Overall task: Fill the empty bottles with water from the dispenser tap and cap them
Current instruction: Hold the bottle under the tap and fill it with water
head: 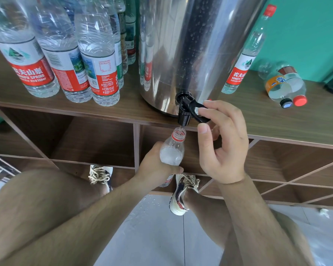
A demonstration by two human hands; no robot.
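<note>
Steel dispenser (190, 45) on the wooden shelf (277, 121); at 4 o'clock of its black tap (184, 117) the right hand (221, 143) pinches the lever (195, 106) between thumb and forefinger. At 6 o'clock the left hand (156, 164) wraps the bottle (172, 150) — open neck just under the tap, lower half hidden behind the fingers.

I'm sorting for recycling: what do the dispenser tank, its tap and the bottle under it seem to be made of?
Dispenser tank: probably stainless steel, shiny brushed finish; it mirrors the labelled bottles beside it. Tap: seemingly black moulded plastic, glossy highlights. Bottle: thin clear plastic, see-through, with a red neck ring.
</note>
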